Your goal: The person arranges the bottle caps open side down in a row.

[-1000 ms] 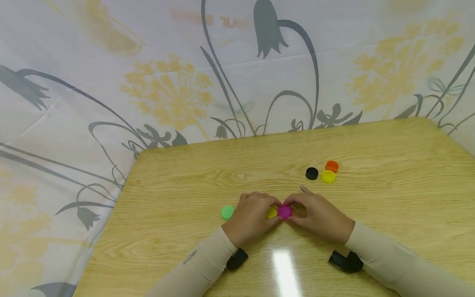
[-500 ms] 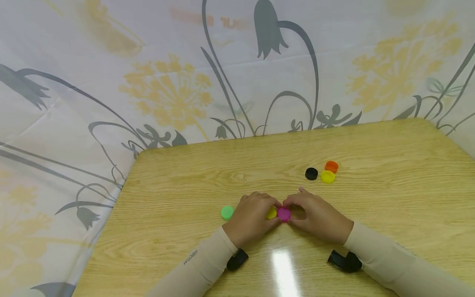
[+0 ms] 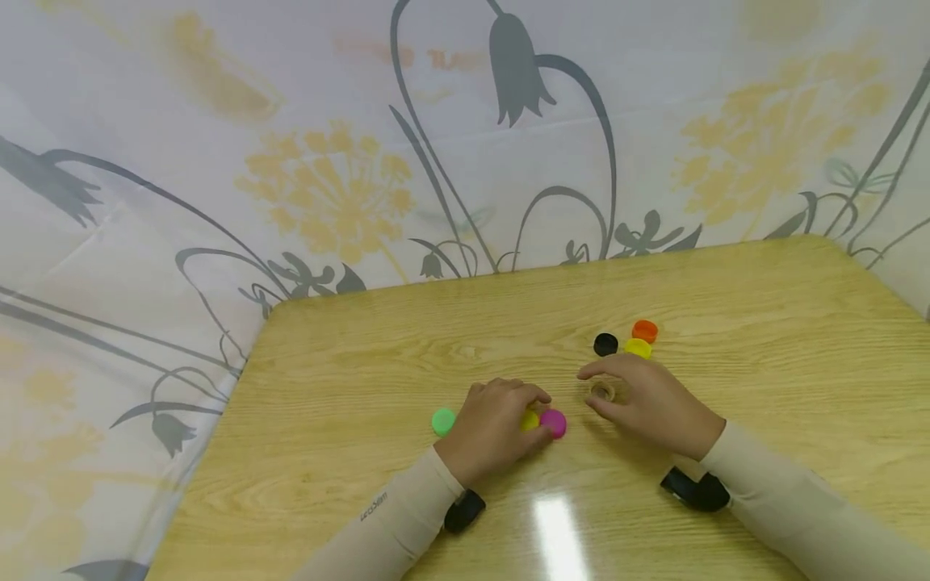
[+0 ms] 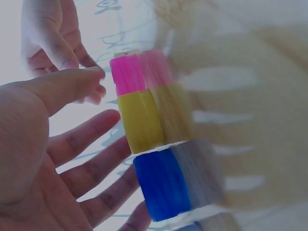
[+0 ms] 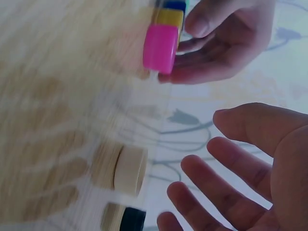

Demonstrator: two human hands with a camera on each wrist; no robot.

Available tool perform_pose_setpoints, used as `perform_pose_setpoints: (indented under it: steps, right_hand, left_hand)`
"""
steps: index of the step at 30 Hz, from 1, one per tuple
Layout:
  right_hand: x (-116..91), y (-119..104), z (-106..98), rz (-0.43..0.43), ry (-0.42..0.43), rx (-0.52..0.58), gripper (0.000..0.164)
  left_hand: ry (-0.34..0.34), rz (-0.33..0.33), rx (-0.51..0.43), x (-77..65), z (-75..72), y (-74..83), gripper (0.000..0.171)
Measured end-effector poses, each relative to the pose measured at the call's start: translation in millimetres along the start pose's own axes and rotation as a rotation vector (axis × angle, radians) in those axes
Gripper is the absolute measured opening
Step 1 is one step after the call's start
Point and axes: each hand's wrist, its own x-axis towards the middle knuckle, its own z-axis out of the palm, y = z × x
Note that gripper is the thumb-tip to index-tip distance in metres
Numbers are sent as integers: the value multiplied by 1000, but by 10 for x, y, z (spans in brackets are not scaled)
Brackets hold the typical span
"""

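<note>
In the head view my left hand [image 3: 497, 420] lies over a row of small round caps, fingers loosely bent. At the row's right end are a magenta cap [image 3: 553, 424] and a yellow cap [image 3: 530, 420]; a green cap [image 3: 443, 421] sits at its left. A blue cap [image 4: 162, 185], hidden from above by the hand, shows in the left wrist view. The left fingers are spread beside the row, gripping nothing. My right hand [image 3: 650, 403] is spread around a beige cap [image 5: 130, 169], thumb and fingers apart, apparently not gripping it.
Behind the right hand stand a black cap [image 3: 606, 344], an orange cap [image 3: 644, 331] and another yellow cap [image 3: 638, 349]. The wooden table [image 3: 349, 363] meets a flower-printed cloth [image 3: 450, 161] at its back edge. Black wrist devices [image 3: 696, 489] are on both arms.
My right hand has let go of the magenta cap and moved right and slightly back, to the beige cap. The left thumb and forefinger have parted a little; the magenta cap stays in the row.
</note>
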Motion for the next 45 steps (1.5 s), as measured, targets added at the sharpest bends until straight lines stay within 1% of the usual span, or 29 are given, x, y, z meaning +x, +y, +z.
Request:
perform_pose_setpoints:
  steps: [1,4,7,11,15,22,28,30,33,38,45]
  right_hand:
    - [4,18,-12,-9,5,1,26]
    - [14,74,-37,12,-2,23,27]
    - [39,129,-59,52,-28,40,28]
    - [64,199,-79,94,-72,31,31]
    - [73,277,-71,99,-116,19,29]
    - [74,355,-35,135,-188,59,31]
    - [60,359,-17,130,-187,75,25]
    - [53,350,-16,126,-184,80,23]
    - [43,343,-17,121,-188,86,23]
    - [24,343,-28,144,-203,76,25]
    - [7,326,-41,139,-199,60,25]
  left_hand:
    - [5,-1,-5,6,-10,9,35]
    - [31,5,-7,38,-36,46,33]
    - [59,8,3,89,-60,102,33]
    - [74,-8,30,181,-71,174,35]
    - [57,-9,53,270,-60,220,36]
    - [1,-24,116,397,7,240,35]
    - [-47,-52,127,473,87,255,31]
    - [-48,-49,124,487,105,263,28]
    - [-40,-28,113,499,130,277,24]
    - [-32,-1,102,514,152,313,20]
    - [-27,-15,121,512,152,350,23]
